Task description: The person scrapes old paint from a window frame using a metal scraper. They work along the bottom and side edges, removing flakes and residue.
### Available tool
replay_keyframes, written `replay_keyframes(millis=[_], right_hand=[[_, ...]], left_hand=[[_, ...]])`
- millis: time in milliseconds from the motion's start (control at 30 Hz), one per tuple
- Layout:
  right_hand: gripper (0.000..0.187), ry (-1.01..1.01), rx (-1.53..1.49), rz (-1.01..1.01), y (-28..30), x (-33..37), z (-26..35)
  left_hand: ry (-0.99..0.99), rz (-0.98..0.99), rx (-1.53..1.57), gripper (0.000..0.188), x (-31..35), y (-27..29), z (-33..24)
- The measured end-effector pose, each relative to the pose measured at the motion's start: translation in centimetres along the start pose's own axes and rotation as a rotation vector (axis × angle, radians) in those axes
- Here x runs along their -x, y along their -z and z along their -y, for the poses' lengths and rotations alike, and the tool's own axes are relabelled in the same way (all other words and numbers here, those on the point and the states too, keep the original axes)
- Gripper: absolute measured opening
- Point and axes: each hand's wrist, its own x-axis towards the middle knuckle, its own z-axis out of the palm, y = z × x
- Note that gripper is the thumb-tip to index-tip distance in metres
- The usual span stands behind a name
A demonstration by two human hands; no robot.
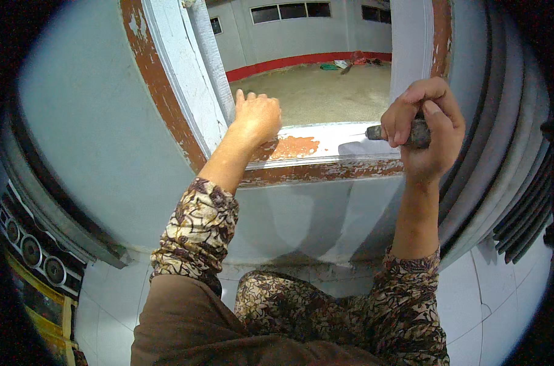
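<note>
A window frame's white sill (344, 149) lies in front of me, with a patch of peeled paint (298, 146) baring orange-brown underneath. Over the left end of the sill, beside the white side post (182, 73), is my left hand (257, 117). Its fingers are curled and their tips hidden, so I cannot make out what they grip. Above the right part of the sill, my right hand (432, 125) is closed around a dark-handled tool (418, 134). A thin, light shaft or blade points left from its handle; its exact kind is unclear.
Brown edging (350, 171) with flaking paint borders the frame, above a pale wall (271, 213). Past the opening is a concrete floor (325, 91) with a small heap of debris (356, 60). A dark panel with round speaker-like shapes (39, 259) stands lower left.
</note>
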Motion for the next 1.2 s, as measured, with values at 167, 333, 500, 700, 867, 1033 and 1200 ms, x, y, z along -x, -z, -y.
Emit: replay_keyframes(millis=[167,333,500,700,867,1033,1200], right_hand=[[0.023,-0.014,-0.003,0.078,-1.4,0.1,0.8],[0.022,-0.077,-0.009,0.046,-2.5,0.6,-0.2],[0.021,-0.126,-0.037,0.113,-2.3,1.1,-0.9],[0.024,-0.192,0.029,0.248,-2.8,1.4,1.0],[0.024,-0.148,-0.164,0.316,-2.9,0.7,0.2],[0.021,-0.122,-0.183,0.327,-2.4,0.5,-1.5],[0.021,-0.135,-0.097,0.332,-2.6,0.9,-1.8]], left_hand=[[-0.267,-0.265,1.105,0.046,5.3,1.7,-4.0],[-0.476,-0.557,1.385,0.045,8.1,1.6,-9.7],[-0.403,-0.686,1.549,0.018,6.3,1.2,-12.7],[-0.084,-0.901,1.318,0.026,6.9,1.1,-15.7],[-0.058,-0.891,1.295,0.027,6.8,1.2,-15.6],[-0.045,-0.93,1.24,0.024,5.6,0.7,-14.9],[-0.055,-0.94,1.288,0.025,5.5,0.0,-14.8]])
